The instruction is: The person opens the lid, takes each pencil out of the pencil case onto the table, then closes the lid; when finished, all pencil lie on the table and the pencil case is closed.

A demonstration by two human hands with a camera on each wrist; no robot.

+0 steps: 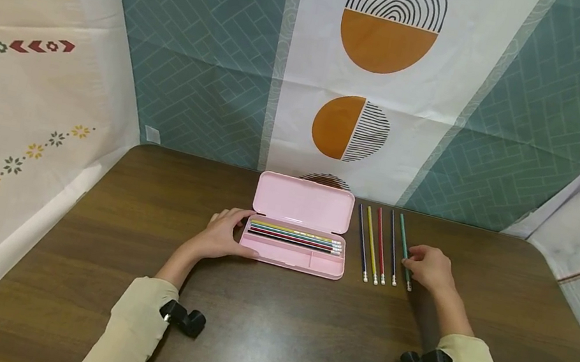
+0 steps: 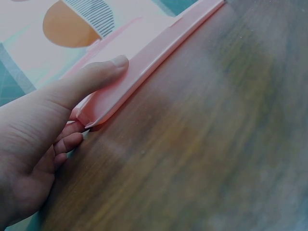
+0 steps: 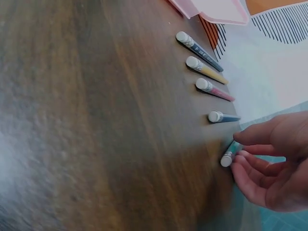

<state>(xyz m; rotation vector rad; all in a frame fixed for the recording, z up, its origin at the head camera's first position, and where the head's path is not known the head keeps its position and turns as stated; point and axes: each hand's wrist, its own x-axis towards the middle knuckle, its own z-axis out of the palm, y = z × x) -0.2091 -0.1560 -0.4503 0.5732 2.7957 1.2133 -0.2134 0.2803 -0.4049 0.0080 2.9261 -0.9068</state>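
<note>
An open pink pencil case (image 1: pixel 277 252) lies on the table with its lid (image 1: pixel 303 202) tipped back. Several pencils (image 1: pixel 292 235) lie lengthwise in its long rear compartment. My left hand (image 1: pixel 222 236) grips the case's left end, thumb (image 2: pixel 103 74) along the front wall and fingers around the far side. To the right of the case, several pencils lie in a row, eraser ends toward me. At the row's right end, my right hand (image 1: pixel 430 268) pinches a green pencil (image 1: pixel 404 232) between thumb and fingertips, near its white eraser (image 3: pixel 226 160).
Left of the green pencil lie a dark blue pencil (image 1: pixel 393 248), a red pencil (image 1: pixel 380 245), a yellow pencil (image 1: pixel 372 244) and another dark blue pencil (image 1: pixel 363 242). The brown wooden table (image 1: pixel 289 349) ends at a patterned cloth backdrop (image 1: pixel 206 95) behind the case.
</note>
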